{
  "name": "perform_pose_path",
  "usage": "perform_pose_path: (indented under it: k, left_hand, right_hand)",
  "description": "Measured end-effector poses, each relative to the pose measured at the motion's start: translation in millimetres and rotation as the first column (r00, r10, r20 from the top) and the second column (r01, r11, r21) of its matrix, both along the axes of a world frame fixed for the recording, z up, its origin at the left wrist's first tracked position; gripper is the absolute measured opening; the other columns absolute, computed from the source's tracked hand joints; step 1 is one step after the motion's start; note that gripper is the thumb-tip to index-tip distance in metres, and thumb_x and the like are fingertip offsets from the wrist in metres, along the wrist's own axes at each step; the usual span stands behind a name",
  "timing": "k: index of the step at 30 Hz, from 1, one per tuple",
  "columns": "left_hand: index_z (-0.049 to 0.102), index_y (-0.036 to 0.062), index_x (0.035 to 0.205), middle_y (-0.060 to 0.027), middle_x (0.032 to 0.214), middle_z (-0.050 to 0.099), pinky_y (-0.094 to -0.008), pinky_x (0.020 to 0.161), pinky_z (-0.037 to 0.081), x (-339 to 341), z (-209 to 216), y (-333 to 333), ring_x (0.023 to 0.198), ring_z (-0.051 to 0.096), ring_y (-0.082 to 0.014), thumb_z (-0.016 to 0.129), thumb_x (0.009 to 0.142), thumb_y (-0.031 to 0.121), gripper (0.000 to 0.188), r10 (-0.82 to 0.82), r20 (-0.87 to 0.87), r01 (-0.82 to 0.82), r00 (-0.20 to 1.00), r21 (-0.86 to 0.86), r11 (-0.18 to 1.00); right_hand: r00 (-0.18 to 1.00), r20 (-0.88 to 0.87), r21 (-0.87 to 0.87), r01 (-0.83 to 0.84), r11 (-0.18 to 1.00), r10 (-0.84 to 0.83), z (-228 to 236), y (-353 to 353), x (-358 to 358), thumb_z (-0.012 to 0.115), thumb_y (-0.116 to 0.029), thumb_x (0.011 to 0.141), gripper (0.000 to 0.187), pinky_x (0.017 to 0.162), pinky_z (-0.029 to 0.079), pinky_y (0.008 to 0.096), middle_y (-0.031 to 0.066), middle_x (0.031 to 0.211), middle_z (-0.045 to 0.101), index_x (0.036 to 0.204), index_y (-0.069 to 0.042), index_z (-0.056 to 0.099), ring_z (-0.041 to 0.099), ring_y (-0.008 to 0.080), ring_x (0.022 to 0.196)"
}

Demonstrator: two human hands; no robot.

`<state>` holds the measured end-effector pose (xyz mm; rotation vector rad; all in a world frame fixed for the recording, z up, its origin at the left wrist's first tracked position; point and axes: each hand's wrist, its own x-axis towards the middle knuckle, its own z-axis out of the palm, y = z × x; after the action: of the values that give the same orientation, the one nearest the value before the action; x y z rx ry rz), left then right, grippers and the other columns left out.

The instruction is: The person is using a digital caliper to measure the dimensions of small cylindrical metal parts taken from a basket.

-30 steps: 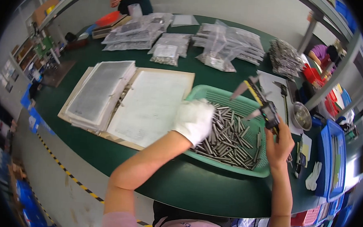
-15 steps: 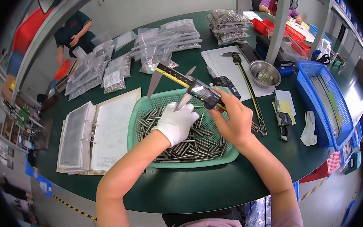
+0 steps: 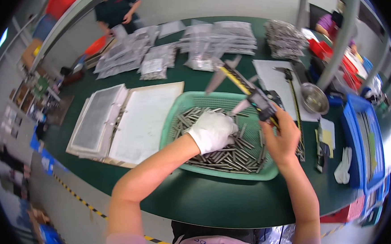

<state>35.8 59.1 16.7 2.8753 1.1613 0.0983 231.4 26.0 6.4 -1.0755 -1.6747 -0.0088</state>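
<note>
Workroom: green table along a pale wall, with clear bags stacked at the far side.
Basket: mint-green mesh basket, before the person, holding loose metal pins.
Left hand: gloved in white, this hand reaches down among the pins, fingers curled; cannot tell whether they pinch one.
Right hand: bare, this hand wraps around the body of a digital caliper.
Caliper: held tilted above the basket's far right part, measuring jaws apart, one jaw tip close to the gloved fingers; contact is unclear.
Beside the basket: open binder to the left; metal bowl and spare white glove to the right.
</note>
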Motion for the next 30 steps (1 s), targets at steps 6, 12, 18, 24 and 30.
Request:
perform_pose_path:
  k: [6, 12, 18, 24, 30]
  left_hand:
    - [0.062, 0.0045, 0.098, -0.0022, 0.083, 0.063, -0.0287, 0.067, 0.051, -20.0, -15.5, -25.1, 0.074, 0.060, -0.0132, 0.059, 0.089, 0.022, 0.020, 0.769, 0.630, 0.389, 0.108, -0.738, 0.551]
    - [0.057, 0.0078, 0.092, 0.0004, 0.067, 0.056, -0.0252, 0.054, 0.052, -27.3, -7.1, -31.6, 0.058, 0.054, -0.0082, 0.044, 0.096, 0.030, 0.026, 0.894, 0.296, 0.575, -0.338, -0.687, 0.445]
    - [0.052, 0.0062, 0.098, -0.0014, 0.079, 0.055, -0.0241, 0.064, 0.051, -22.8, -9.1, -33.4, 0.069, 0.056, -0.0103, 0.057, 0.087, 0.014, 0.015, 0.881, 0.367, 0.633, -0.300, -0.614, 0.471]
    - [0.056, -0.0006, 0.109, -0.0026, 0.094, 0.061, -0.0195, 0.076, 0.047, -23.4, -6.5, -37.9, 0.081, 0.057, -0.0075, 0.058, 0.085, -0.001, 0.024, 0.848, 0.431, 0.605, -0.307, -0.600, 0.524]
    - [0.057, 0.0002, 0.113, -0.0053, 0.102, 0.063, -0.0274, 0.081, 0.050, -25.1, -8.7, -39.8, 0.090, 0.060, -0.0133, 0.057, 0.085, -0.001, 0.028, 0.851, 0.464, 0.565, -0.245, -0.645, 0.514]
  right_hand:
    - [0.999, 0.006, -0.043, -0.031, 0.999, 0.032, -6.5, -1.8, 3.1, 0.070, 0.000, 0.071, 0.040, 0.063, 0.046, 0.0229, 0.0080, 0.083, 0.062, 0.110, 0.001, 0.058, 0.056, 0.0121, 0.067]
    - [0.998, 0.051, -0.075, -0.034, 0.997, 0.038, -10.0, -2.0, 5.9, 0.069, 0.000, 0.071, 0.038, 0.065, 0.045, 0.0235, 0.0083, 0.083, 0.061, 0.108, 0.003, 0.058, 0.055, 0.0116, 0.069]
    - [0.990, 0.133, -0.148, -0.018, 0.989, 0.038, -3.8, -4.3, 10.5, 0.070, -0.002, 0.068, 0.038, 0.065, 0.045, 0.0251, 0.0101, 0.080, 0.060, 0.104, 0.004, 0.059, 0.056, 0.0154, 0.068]
    - [0.988, 0.144, -0.191, -0.033, 0.981, 0.061, 5.0, -5.3, 1.6, 0.068, -0.003, 0.068, 0.039, 0.062, 0.045, 0.0251, 0.0090, 0.078, 0.060, 0.105, 0.003, 0.058, 0.054, 0.0137, 0.065]
    - [0.979, 0.139, -0.172, -0.125, 0.977, 0.150, 5.6, -4.1, 2.2, 0.069, -0.002, 0.069, 0.043, 0.058, 0.046, 0.0239, 0.0093, 0.077, 0.061, 0.110, 0.003, 0.058, 0.057, 0.0136, 0.062]
